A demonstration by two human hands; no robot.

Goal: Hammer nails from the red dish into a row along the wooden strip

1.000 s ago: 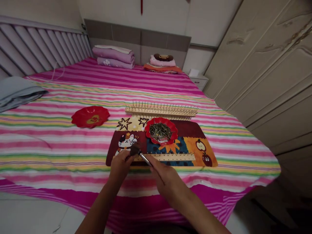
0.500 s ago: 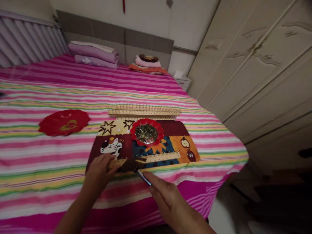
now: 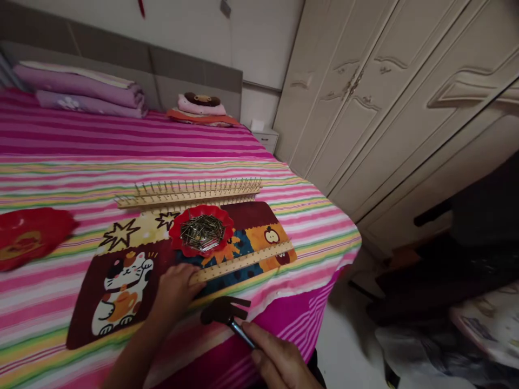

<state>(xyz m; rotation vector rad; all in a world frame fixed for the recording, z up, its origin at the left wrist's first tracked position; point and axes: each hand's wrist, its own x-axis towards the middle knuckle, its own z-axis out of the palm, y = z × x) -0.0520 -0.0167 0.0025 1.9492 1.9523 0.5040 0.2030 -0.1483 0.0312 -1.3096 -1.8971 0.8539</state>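
My left hand (image 3: 175, 289) rests with fingers closed on the near end of a wooden strip with holes (image 3: 243, 260), which lies on a patchwork mat with a cat picture (image 3: 121, 286). My right hand (image 3: 275, 359) grips the metal handle of a small claw hammer (image 3: 225, 312), whose dark head hangs just above the bed's front edge. A red dish full of metal nails (image 3: 201, 233) stands on the mat behind the strip. Behind it lies a longer wooden strip with upright nails (image 3: 190, 193).
The striped pink bedsheet (image 3: 81, 156) covers the bed. A second red dish (image 3: 24, 235) lies at the left. Folded bedding (image 3: 81, 89) and a small pile (image 3: 200, 108) sit by the headboard. A cream wardrobe (image 3: 385, 97) stands right; dark items clutter the floor (image 3: 446, 292).
The view has swung right and closer. My right hand has drawn the hammer back toward the bed's edge, off the strip. My left hand stays on the strip's near end.
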